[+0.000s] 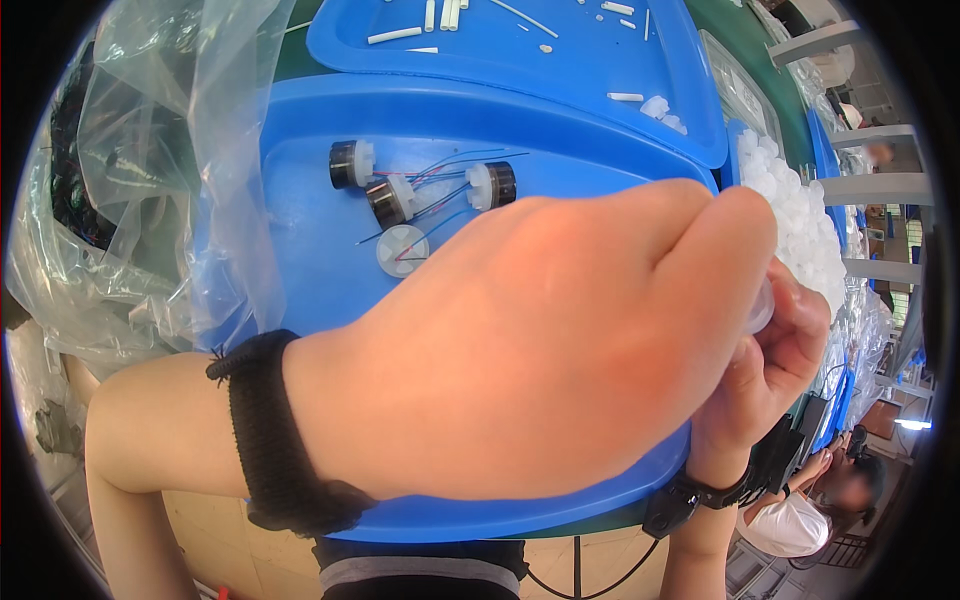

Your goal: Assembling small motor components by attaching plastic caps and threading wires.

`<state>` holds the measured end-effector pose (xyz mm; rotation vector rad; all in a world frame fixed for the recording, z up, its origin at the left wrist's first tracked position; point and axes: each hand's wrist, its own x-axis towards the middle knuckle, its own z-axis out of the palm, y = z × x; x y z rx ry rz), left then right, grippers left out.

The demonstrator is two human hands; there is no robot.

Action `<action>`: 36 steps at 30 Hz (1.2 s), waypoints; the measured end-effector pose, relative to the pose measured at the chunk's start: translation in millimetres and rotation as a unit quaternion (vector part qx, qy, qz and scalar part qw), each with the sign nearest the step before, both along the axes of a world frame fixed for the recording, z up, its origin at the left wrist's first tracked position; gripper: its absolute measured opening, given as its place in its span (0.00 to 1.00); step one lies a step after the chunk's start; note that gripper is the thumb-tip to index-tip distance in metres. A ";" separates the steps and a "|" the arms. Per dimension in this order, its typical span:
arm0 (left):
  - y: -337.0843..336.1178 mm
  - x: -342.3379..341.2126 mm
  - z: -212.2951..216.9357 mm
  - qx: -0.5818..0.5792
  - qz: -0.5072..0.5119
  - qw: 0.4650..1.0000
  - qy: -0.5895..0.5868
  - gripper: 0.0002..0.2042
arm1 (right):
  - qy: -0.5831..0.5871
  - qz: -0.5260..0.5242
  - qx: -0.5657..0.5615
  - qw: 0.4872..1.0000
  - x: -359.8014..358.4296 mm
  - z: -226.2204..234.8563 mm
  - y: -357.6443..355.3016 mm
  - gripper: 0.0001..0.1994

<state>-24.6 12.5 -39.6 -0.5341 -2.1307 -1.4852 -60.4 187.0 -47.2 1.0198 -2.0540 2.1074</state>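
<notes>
in the head view, the left hand (540, 330) stretches across the near blue tray (300, 200), its back to the camera; its fingers are hidden, so i cannot tell whether they are apart or together. beyond it, the right hand (772, 375) has its fingertips closed on a translucent plastic piece (762, 306), partly hidden by the left hand, over the tray's right side. in that tray lie four round black-and-white wired parts (392, 202), one showing its white face. the far blue tray (500, 62) holds short white tubes (394, 36). translucent white pieces (790, 210) are heaped at right; a clear plastic bag (190, 150) stands at left.
</notes>
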 end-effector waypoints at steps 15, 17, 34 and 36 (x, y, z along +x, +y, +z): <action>3.4 1.2 -3.5 0.017 0.005 1.000 0.014 0.07 | 0.002 -0.007 -0.007 1.000 1.1 -0.4 -2.0 0.19; 0.2 1.6 1.3 -0.003 -0.002 1.000 -0.006 0.07 | -0.005 -0.004 -0.011 1.000 1.9 -0.4 -1.6 0.19; 2.1 3.4 1.0 0.051 -0.019 0.998 -0.021 0.08 | 0.009 -0.003 0.064 0.998 3.9 2.5 -2.6 0.19; 0.2 2.7 6.1 -0.003 -0.020 0.999 -0.046 0.07 | 0.015 -0.001 0.069 0.997 3.3 2.9 -1.5 0.19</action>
